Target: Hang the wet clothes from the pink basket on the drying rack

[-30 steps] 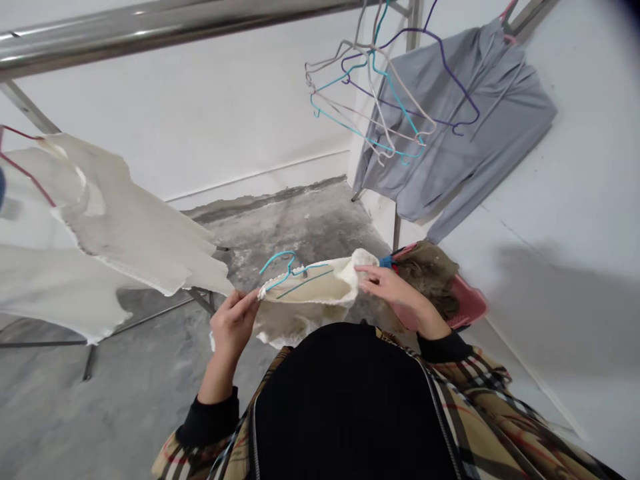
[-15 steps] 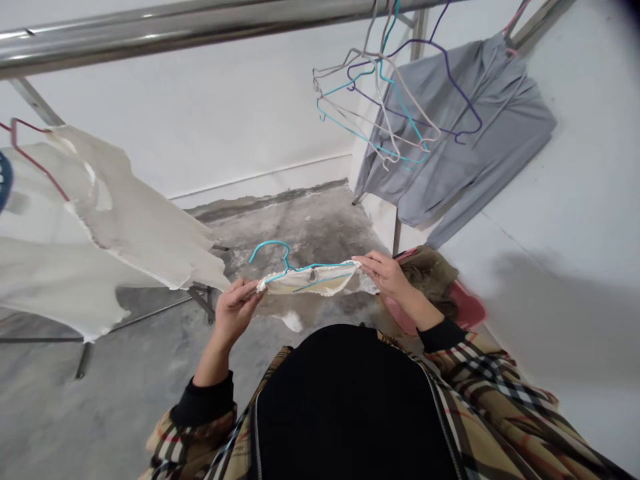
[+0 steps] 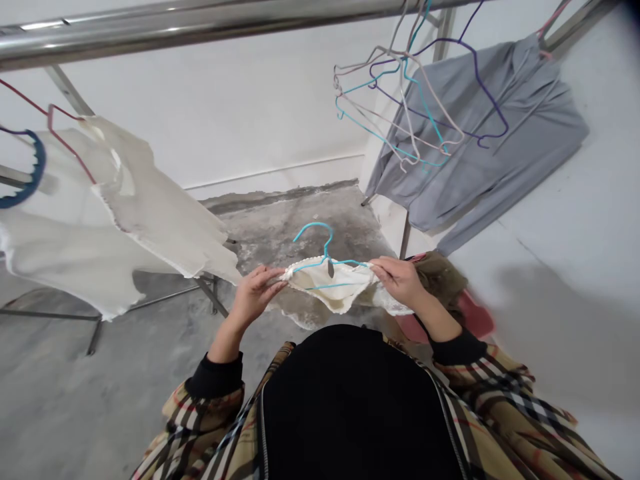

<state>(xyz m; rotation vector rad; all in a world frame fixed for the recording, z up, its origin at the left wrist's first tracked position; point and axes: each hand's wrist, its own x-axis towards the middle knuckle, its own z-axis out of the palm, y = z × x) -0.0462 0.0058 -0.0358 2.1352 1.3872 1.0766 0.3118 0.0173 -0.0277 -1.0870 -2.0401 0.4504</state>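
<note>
A cream lace-edged garment (image 3: 343, 302) sits on a light-blue wire hanger (image 3: 328, 243) in front of my body. My left hand (image 3: 256, 293) pinches the garment's left shoulder between thumb and fingers. At the other shoulder my right hand (image 3: 397, 279) grips the fabric close to the hanger's end. The hanger's hook stands up between my hands and curves to the left, and its lower bar shows inside the neck opening. A small grey tag hangs at the neckline. The garment's lower part drops toward the floor, partly hidden behind my hands and body.
A steel rail (image 3: 200, 30) crosses overhead. Several empty hangers (image 3: 400, 107) hang at upper right, before grey trousers (image 3: 465, 140). White clothing (image 3: 160, 200) hangs at left on a red hanger (image 3: 70, 143). A pink basin (image 3: 475, 313) with brown cloth (image 3: 443, 277) stands at right.
The hanger and garment, with both hands, have shifted right in view. The garment has tilted so its neck opening and front edge show more. The hook stands a little higher.
</note>
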